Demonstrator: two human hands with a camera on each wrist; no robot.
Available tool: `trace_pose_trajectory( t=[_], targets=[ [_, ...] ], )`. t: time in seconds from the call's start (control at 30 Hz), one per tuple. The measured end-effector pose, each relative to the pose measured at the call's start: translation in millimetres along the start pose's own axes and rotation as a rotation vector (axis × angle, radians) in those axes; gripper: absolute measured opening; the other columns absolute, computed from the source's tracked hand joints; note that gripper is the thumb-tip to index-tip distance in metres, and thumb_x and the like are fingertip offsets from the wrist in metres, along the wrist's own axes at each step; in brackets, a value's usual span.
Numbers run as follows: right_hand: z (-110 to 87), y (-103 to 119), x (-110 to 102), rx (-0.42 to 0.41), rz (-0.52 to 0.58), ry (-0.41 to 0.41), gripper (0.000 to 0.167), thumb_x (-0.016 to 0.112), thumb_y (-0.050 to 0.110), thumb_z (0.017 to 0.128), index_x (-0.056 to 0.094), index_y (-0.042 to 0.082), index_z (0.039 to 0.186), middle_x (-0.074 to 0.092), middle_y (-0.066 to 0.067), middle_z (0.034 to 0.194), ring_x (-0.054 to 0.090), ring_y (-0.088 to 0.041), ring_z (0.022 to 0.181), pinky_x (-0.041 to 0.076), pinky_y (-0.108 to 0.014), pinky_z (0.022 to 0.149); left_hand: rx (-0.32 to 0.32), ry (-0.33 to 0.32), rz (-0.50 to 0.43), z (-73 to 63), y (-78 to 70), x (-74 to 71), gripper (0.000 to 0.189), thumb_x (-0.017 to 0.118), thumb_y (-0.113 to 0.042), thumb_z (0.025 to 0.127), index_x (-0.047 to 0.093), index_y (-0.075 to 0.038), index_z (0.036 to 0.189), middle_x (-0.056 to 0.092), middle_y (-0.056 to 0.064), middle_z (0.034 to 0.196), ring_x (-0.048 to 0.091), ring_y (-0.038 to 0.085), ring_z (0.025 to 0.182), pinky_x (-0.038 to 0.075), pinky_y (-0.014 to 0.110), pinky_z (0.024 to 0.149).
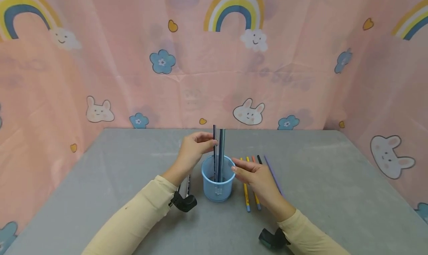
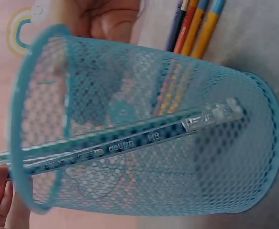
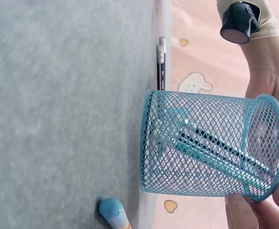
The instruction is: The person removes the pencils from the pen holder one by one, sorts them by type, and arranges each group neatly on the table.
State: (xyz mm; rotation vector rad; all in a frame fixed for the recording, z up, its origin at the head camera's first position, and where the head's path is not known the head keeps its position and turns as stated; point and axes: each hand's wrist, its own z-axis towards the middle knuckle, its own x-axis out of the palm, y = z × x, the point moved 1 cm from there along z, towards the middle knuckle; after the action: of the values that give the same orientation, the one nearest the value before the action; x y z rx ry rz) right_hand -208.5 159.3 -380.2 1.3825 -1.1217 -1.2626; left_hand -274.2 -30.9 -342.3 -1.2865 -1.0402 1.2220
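Observation:
A light blue mesh pencil cup (image 1: 217, 194) stands upright on the grey table with several dark and green pencils (image 1: 222, 147) leaning in it. My left hand (image 1: 191, 151) pinches the upper part of a dark pencil (image 1: 214, 130) whose lower end is inside the cup. Through the mesh in the left wrist view, a dark blue pencil (image 2: 129, 144) carries printed lettering and a clear-capped end. At the cup's right side, my right hand (image 1: 259, 178) grips the rim between thumb and fingers, plainest in the right wrist view.
Right of the cup lie several pencils: yellow ones with blue ends (image 1: 246, 197), an orange one, a black one and a purple one (image 1: 273, 175). Two dark pencils with pale ends (image 3: 160, 62) lie left of the cup, partly behind my left wrist. A pink printed curtain (image 1: 187, 87) hangs behind the table.

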Motion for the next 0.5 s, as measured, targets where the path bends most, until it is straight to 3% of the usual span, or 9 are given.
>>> trace_pose_trajectory(
  t=[0.37,0.5],
  targets=[
    [0.9,-3,2,-0.002,0.023,-0.011,0.040,0.067,0.015,0.095,0.062,0.002,0.132,0.062,-0.016,0.136,0.066,-0.014,0.114,0.056,-0.035,0.096,0.048,-0.084,-0.119,-4.4,-19.4,-8.3,0.028,0.068,-0.006,0.093,0.065,0.003,0.118,0.069,0.011,0.106,0.069,0.011,0.090,0.061,0.029,0.084],
    [0.6,-3,1,-0.002,0.029,-0.012,0.040,0.067,0.015,0.095,0.062,0.002,0.133,0.061,-0.016,0.138,0.065,-0.016,0.116,0.056,-0.034,0.096,0.093,-0.130,-0.179,-4.5,-29.2,-13.9,0.026,0.068,-0.003,0.092,0.064,0.007,0.116,0.067,0.010,0.105,0.068,0.010,0.091,0.061,0.028,0.084]
  ],
)
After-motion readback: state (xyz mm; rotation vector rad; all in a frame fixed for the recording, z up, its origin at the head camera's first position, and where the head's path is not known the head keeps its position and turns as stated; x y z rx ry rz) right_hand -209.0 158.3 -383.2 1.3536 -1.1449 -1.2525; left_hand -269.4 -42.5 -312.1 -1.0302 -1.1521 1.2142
